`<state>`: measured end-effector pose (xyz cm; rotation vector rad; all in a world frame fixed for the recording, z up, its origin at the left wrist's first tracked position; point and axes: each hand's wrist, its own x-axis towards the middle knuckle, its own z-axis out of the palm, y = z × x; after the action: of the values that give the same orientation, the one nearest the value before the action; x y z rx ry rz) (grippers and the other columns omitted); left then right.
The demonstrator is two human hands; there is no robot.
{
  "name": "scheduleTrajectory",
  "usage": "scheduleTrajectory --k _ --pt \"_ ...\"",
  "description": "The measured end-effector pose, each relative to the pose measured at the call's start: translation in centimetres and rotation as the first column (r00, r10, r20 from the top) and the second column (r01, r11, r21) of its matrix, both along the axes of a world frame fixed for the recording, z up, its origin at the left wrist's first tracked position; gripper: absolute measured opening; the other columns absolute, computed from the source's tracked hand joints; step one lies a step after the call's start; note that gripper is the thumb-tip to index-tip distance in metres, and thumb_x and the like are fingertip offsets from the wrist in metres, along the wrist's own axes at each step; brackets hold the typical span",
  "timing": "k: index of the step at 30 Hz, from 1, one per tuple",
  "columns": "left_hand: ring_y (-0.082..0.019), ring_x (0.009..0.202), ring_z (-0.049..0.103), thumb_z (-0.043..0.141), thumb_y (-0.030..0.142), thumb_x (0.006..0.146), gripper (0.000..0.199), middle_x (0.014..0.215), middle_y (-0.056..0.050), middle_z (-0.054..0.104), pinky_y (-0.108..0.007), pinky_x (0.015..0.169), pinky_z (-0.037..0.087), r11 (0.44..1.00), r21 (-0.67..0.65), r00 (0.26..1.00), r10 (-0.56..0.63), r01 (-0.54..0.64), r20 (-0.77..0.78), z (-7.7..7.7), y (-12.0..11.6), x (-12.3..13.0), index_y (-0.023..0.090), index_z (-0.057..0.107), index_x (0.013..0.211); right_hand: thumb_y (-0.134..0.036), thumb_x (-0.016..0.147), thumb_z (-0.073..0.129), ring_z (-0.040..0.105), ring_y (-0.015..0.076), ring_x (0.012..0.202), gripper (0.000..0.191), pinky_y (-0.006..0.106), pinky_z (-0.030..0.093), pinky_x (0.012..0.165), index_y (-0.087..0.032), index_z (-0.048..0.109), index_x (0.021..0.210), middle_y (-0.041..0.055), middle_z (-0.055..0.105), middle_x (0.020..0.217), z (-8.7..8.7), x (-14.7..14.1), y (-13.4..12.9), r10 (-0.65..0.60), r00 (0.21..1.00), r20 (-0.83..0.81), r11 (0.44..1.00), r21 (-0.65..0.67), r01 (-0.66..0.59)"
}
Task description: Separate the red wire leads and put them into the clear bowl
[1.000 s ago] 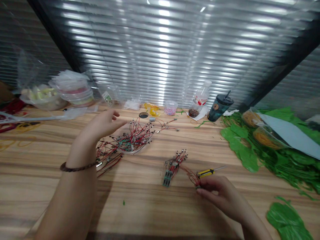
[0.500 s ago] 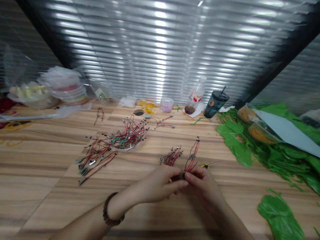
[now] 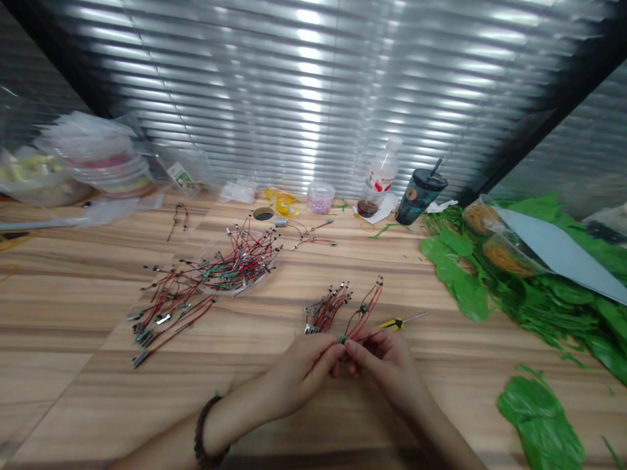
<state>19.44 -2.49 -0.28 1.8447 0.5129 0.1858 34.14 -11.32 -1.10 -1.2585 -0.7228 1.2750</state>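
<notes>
Fingertips of my left hand (image 3: 308,365) and my right hand (image 3: 382,359) meet around a small green circuit board (image 3: 341,339). Red and black wires (image 3: 365,313) run from it up and away to small black ends on the table side. Both hands are closed in a pinch, and the fingers cover most of the board. Just beyond my left hand lies a small bundle of similar wired boards (image 3: 329,310). A yellow-handled screwdriver (image 3: 392,324) rests beyond my right hand. A brown bead bracelet (image 3: 204,431) circles my left wrist.
At left, a clear bowl (image 3: 200,284) overflows with wired boards. A bottle (image 3: 379,179), a dark tumbler (image 3: 418,196) and a pink-filled tub (image 3: 320,198) stand along the blinds. Green leaf-like sheets (image 3: 455,281) cover the right side. Stacked plastic tubs (image 3: 102,163) stand back left.
Both hands and the board have shifted slightly left in view, with the fingertips closer together. More of the screwdriver handle shows. The whole view has moved a little.
</notes>
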Motion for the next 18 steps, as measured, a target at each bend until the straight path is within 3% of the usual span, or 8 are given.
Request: scheduleTrajectory --k 7,18 --pt "-0.003 0.072 0.049 0.024 0.034 0.094 0.041 0.079 -0.003 0.058 -0.012 0.069 0.037 0.995 0.095 0.999 -0.024 0.021 0.035 -1.4 -0.1 -0.3 0.012 0.057 0.084 -0.035 0.073 0.073 0.055 0.0080 0.055 0.023 0.018 0.045 0.052 -0.013 0.066 0.075 0.0002 0.062 0.063 -0.4 -0.2 0.0 0.004 1.000 -0.004 1.000 0.002 -0.004" --pt "-0.002 0.076 0.050 0.025 0.032 0.094 0.040 0.082 -0.001 0.060 -0.011 0.074 0.037 0.996 0.090 1.000 -0.029 0.028 0.003 -0.9 -0.1 -0.3 0.012 0.058 0.083 -0.037 0.073 0.071 0.057 0.0098 0.053 0.024 0.021 0.048 0.054 -0.014 0.064 0.073 -0.0006 0.061 0.059 -0.2 -0.6 0.1 0.018 1.000 0.012 1.000 -0.004 -0.018"
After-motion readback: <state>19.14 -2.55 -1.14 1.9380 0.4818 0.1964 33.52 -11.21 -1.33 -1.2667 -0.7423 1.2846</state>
